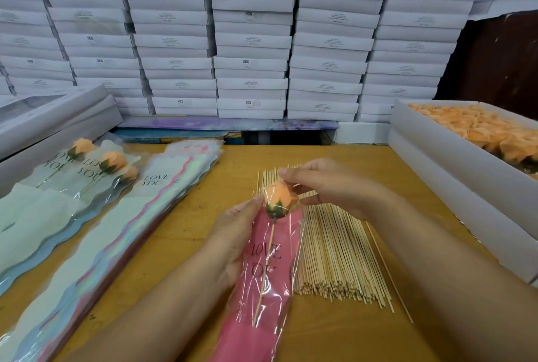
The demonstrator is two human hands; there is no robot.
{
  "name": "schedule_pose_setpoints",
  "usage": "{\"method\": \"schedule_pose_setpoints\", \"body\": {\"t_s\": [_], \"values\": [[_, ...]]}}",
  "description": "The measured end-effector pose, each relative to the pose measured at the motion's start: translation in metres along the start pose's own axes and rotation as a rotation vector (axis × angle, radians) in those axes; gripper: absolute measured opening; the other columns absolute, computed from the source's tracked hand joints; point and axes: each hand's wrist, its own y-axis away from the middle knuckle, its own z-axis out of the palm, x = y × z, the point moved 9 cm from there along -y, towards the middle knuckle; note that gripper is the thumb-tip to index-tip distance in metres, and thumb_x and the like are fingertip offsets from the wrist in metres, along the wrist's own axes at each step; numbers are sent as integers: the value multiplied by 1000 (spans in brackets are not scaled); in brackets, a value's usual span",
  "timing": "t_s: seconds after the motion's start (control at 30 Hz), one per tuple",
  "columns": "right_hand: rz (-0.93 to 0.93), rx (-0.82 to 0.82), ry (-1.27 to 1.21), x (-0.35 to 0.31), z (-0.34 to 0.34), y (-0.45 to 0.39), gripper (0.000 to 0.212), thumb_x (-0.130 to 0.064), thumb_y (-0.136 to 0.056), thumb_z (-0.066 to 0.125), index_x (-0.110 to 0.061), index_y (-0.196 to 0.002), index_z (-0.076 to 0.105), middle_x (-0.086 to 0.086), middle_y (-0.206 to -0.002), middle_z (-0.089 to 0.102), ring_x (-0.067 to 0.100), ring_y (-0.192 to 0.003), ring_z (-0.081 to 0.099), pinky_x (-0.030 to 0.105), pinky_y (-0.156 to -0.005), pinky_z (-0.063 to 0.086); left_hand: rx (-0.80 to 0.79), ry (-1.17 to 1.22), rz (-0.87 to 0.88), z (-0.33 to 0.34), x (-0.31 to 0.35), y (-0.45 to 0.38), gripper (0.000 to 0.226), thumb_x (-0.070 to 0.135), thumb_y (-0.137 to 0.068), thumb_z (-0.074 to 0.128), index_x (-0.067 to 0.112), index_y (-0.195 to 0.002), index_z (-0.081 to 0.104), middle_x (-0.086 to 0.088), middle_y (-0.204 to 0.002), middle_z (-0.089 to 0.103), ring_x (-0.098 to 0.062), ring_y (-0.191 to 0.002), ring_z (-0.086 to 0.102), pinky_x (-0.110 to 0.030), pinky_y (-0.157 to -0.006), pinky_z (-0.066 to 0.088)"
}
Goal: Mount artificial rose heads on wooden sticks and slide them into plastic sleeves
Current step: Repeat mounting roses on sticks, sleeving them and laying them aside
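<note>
- Finished sleeved roses [87,169] lie at the far left of the counter [186,225], out of the working area.
- Beside them, the stack of empty sleeves [122,230] lies within reach.
- The left hand [233,239] grips the pink sleeve [262,289] from behind, steadying it.
- The peach rose head [280,196] on its stick [266,268] sits at the sleeve's mouth.
- The right hand [329,187] pinches the clear film at the top, likely holding it open.
- Spare wooden sticks [334,257] and the box of rose heads [465,140] lie to the right.

4 sleeved roses [278,201], 2 hands [233,233], 1 stick pile [334,251].
</note>
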Motion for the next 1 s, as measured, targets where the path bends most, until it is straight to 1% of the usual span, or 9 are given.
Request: {"method": "schedule_pose_setpoints", "body": {"t_s": [0.07,0.17,0.33,0.43,0.5,0.63,0.8,0.9,1.0], "values": [[-1,-64,34,-1,7,2,31,-49,-92,64,-22,-90,78,-7,-99,77,11,-103,69,35,-94,54,-2,28,-2,0,-1,-1,24,31,-101,56,13,-107,71,-5,-74,76,-13,-51,67,-27,-51,51],[-5,-123,63,-2,13,6,25,-46,-92,66,-27,-84,80,-10,-103,76,9,-107,67,36,-98,52,-16,35,-1,1,0,0,25,28,-102,55,11,-112,71,-8,-73,75,-16,-49,66,-25,-45,50],[-63,-27,15,-7,7,3,15,-35,-93,69,-23,-97,77,-10,-99,76,8,-99,69,40,-97,55,-23,74,-14,2,2,4,23,29,-98,60,13,-109,73,-10,-74,75,-18,-50,68,-23,-41,50],[-76,-16,-8,-9,7,2,17,-35,-93,68,-21,-98,76,-10,-96,76,7,-94,70,42,-98,55,-2,43,-1,1,3,5,23,32,-99,60,14,-106,72,-7,-70,74,-16,-48,66,-20,-40,47],[-82,-48,-1,-10,10,3,19,-36,-94,66,-21,-96,78,-8,-97,77,10,-97,70,43,-99,54,18,32,-1,-1,2,3,22,30,-98,62,13,-107,72,-6,-70,74,-16,-51,66,-23,-44,48],[-74,-127,47,-8,19,7,28,-39,-96,64,-16,-98,78,-2,-105,77,14,-104,69,45,-102,51,23,45,-2,-1,0,1,21,29,-97,65,10,-101,73,-9,-70,71,-19,-47,62,-27,-44,47],[-73,-219,74,-6,25,10,35,-40,-95,65,-10,-108,76,0,-116,74,16,-113,67,44,-106,48,45,35,22,0,0,2,22,28,-98,65,8,-99,75,-10,-67,72,-16,-42,61,-22,-38,46],[-81,-236,44,-3,24,9,33,-36,-94,66,-9,-110,75,2,-115,74,20,-113,67,42,-103,50,44,33,26,0,1,3,25,30,-96,67,8,-104,76,-12,-72,72,-21,-46,59,-26,-43,46],[-98,-213,-62,-1,21,7,25,-26,-90,73,-12,-112,73,3,-110,75,20,-105,71,37,-93,57,21,89,14,1,3,2,23,28,-96,67,10,-107,74,-16,-82,75,-23,-51,65,-28,-47,50]]}}
